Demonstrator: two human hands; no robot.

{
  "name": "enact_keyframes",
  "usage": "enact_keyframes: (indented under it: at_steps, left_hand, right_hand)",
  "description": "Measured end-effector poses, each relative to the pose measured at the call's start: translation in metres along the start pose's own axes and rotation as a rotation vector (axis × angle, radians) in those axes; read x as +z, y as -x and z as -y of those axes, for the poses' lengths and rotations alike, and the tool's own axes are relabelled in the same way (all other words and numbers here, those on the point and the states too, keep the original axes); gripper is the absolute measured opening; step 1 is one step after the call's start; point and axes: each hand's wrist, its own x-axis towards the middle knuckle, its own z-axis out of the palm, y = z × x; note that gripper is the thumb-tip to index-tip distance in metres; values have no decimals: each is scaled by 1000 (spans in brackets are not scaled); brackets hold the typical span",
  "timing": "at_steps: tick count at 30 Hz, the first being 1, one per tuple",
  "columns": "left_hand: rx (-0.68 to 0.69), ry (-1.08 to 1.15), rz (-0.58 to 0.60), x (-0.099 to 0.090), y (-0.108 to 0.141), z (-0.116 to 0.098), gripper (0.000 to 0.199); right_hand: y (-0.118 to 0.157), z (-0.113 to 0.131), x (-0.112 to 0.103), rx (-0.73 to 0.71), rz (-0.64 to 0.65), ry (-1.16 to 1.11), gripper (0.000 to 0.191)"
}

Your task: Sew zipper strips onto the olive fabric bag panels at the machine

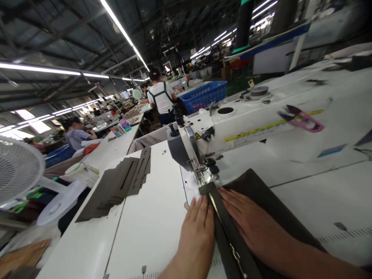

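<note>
A dark olive-grey panel (276,209) lies on the white sewing table, with a strip holding a gold metal zipper (216,209) along its left side. The strip's far end sits just in front of the presser foot (205,179) of a white sewing machine (250,126). Flat along the strip's left edge rests my left hand (199,236), fingers stretched toward the needle area. On the other side of the zipper, my right hand (252,221) lies flat on the panel, its fingers extended. A zipper pull (235,254) shows near the bottom of the frame.
Overlapping olive-grey cut pieces (119,184) lie at left on the table. Pink-handled thread snips (305,119) rest on the machine arm beside a yellow measuring tape (255,131). A white fan (20,170) stands at far left. Beyond are a blue crate (203,97) and co-workers.
</note>
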Motion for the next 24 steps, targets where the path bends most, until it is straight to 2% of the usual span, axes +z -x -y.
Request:
enact_keyframes:
  at_steps: [7,15,21,24]
  left_hand:
    - [24,7,49,-8,-4,2,36]
    - [92,68,81,6,11,27,45]
    - [-17,145,49,12,13,28,53]
    - [-23,155,62,12,14,27,53]
  right_hand:
    - [0,6,-1,78,17,44,56]
    - [-6,4,-8,111,-51,-15,50]
    - [-12,-1,-14,100,46,-102,50]
    - [-13,-2,-16,108,78,-142,50]
